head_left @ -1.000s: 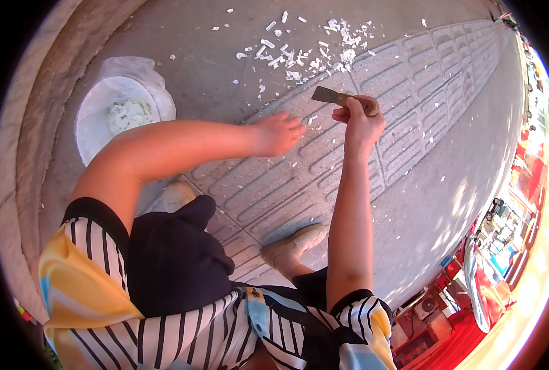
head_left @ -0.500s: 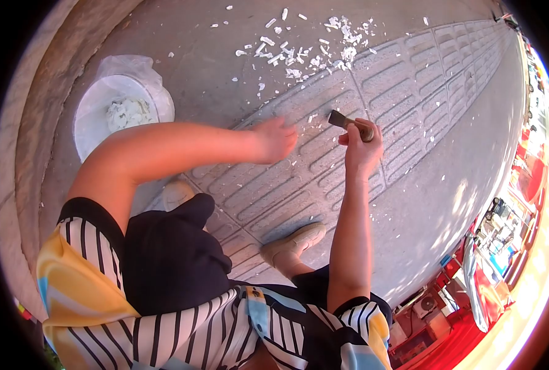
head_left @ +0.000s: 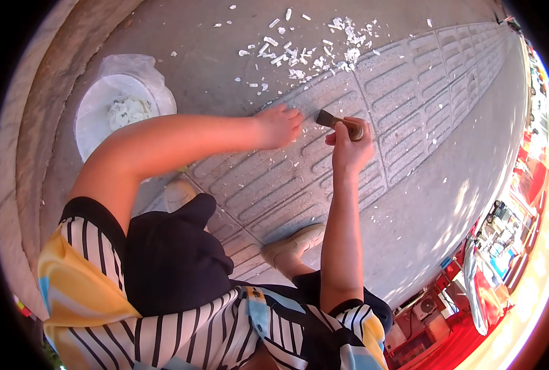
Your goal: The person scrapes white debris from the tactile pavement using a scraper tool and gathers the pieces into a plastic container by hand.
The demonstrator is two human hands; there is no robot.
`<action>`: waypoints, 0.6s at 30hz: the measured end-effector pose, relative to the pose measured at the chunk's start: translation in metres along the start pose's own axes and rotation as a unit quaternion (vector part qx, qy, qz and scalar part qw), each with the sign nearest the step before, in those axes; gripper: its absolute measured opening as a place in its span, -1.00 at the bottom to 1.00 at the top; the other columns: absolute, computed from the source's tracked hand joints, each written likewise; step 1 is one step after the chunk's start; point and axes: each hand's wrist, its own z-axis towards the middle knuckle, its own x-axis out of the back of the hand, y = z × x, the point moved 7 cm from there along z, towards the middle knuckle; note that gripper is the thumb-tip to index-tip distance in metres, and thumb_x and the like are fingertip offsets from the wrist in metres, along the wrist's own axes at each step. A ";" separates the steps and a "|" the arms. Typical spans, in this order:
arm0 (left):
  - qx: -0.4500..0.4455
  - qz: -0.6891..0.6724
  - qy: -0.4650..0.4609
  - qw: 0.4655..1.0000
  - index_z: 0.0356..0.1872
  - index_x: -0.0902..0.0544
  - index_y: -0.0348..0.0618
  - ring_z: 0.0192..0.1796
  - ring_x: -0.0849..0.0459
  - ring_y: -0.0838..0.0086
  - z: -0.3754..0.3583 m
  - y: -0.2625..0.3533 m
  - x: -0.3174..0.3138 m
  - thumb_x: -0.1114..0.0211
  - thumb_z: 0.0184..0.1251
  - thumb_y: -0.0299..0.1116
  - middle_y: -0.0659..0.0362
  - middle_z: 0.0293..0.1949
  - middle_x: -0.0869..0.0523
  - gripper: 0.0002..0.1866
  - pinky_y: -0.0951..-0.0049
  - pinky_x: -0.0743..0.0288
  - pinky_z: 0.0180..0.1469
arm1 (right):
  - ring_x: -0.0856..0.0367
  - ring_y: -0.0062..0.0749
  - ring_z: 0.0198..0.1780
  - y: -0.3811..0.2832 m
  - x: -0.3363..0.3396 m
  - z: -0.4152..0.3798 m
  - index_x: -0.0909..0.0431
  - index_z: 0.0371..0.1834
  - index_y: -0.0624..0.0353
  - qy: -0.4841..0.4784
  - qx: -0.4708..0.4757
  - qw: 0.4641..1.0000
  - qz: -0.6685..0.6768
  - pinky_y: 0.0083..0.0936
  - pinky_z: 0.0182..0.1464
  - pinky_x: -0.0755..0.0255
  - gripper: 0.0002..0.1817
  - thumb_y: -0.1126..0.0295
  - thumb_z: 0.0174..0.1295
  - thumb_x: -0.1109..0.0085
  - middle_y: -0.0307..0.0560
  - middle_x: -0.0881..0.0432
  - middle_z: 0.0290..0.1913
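My right hand (head_left: 348,145) grips the wooden handle of a scraper (head_left: 335,120), whose flat metal blade points left and down at the ribbed paving tile (head_left: 274,185). My left hand (head_left: 279,125) rests just left of the blade, fingers bent and touching the tile, holding nothing. White scraped chips (head_left: 314,46) lie scattered on the pavement beyond both hands. I am squatting, with my two shoes (head_left: 294,243) on the tile below my arms.
A white bucket (head_left: 95,117) lined with a plastic bag holds white scraps, at the left on the pavement. A stone kerb (head_left: 24,123) curves along the far left. Red items and stalls crowd the right edge (head_left: 502,246).
My right hand brought the scraper down and left, so the blade now sits close to my left hand. The left hand shifted slightly and stays on the tile.
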 end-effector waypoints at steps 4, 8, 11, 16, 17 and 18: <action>-0.022 0.015 -0.187 0.982 -0.22 -0.67 -0.31 0.06 -0.53 0.23 0.003 0.021 0.037 -0.20 0.10 -0.33 0.00 -0.04 -0.62 -0.71 0.27 -0.41 -0.03 | -0.64 -0.47 -0.48 -0.023 -0.020 0.012 -0.58 -0.21 0.38 -0.165 0.015 0.982 0.086 -0.58 -0.44 -0.54 -0.83 0.54 0.16 -0.24 -0.11 -0.56 -0.27; -0.099 -0.103 -0.257 0.956 -0.40 -0.72 -0.21 -0.17 -0.60 0.29 -0.024 0.080 0.052 -0.28 -0.03 -0.34 0.10 -0.28 -0.66 -0.81 0.35 -0.43 -0.22 | -0.62 -0.51 -0.39 -0.022 -0.054 0.027 -0.62 -0.18 0.31 -0.413 -0.028 0.910 0.022 -0.57 -0.37 -0.55 -0.79 0.52 0.11 -0.32 -0.12 -0.67 -0.34; -0.142 -0.151 -0.242 0.948 -0.43 -0.73 -0.13 -0.24 -0.61 0.31 -0.049 0.095 0.050 -0.29 -0.06 -0.33 0.12 -0.34 -0.66 -0.83 0.38 -0.41 -0.30 | -0.58 -0.54 -0.42 -0.037 -0.086 0.052 -0.64 -0.21 0.28 -0.451 0.032 0.890 -0.057 -0.56 -0.37 -0.52 -0.78 0.49 0.06 -0.36 -0.12 -0.68 -0.39; -0.128 -0.065 -0.168 0.975 -0.54 -0.71 -0.08 -0.27 -0.61 0.33 -0.068 0.081 0.045 -0.30 -0.14 -0.28 0.16 -0.36 -0.66 -0.86 0.39 -0.41 -0.36 | -0.53 -0.56 -0.46 -0.079 -0.125 0.056 -0.64 -0.27 0.26 -0.480 0.104 0.868 -0.075 -0.58 -0.36 -0.48 -0.79 0.48 0.00 -0.36 -0.19 -0.65 -0.43; -0.115 -0.086 -0.152 0.978 -0.56 -0.71 -0.08 -0.28 -0.61 0.33 -0.067 0.080 0.047 -0.30 -0.15 -0.28 0.16 -0.36 -0.66 -0.86 0.38 -0.41 -0.37 | -0.53 -0.56 -0.46 -0.080 -0.137 0.046 -0.64 -0.28 0.25 -0.508 0.103 0.852 -0.071 -0.57 -0.35 -0.48 -0.79 0.47 -0.01 -0.36 -0.19 -0.65 -0.44; -0.102 -0.106 -0.134 0.980 -0.57 -0.70 -0.07 -0.30 -0.61 0.33 -0.066 0.077 0.049 -0.29 -0.16 -0.29 0.15 -0.37 -0.65 -0.87 0.38 -0.41 -0.38 | -0.53 -0.57 -0.47 -0.080 -0.145 0.037 -0.65 -0.29 0.23 -0.508 0.087 0.852 -0.091 -0.55 -0.34 -0.47 -0.79 0.43 0.00 -0.34 -0.19 -0.64 -0.46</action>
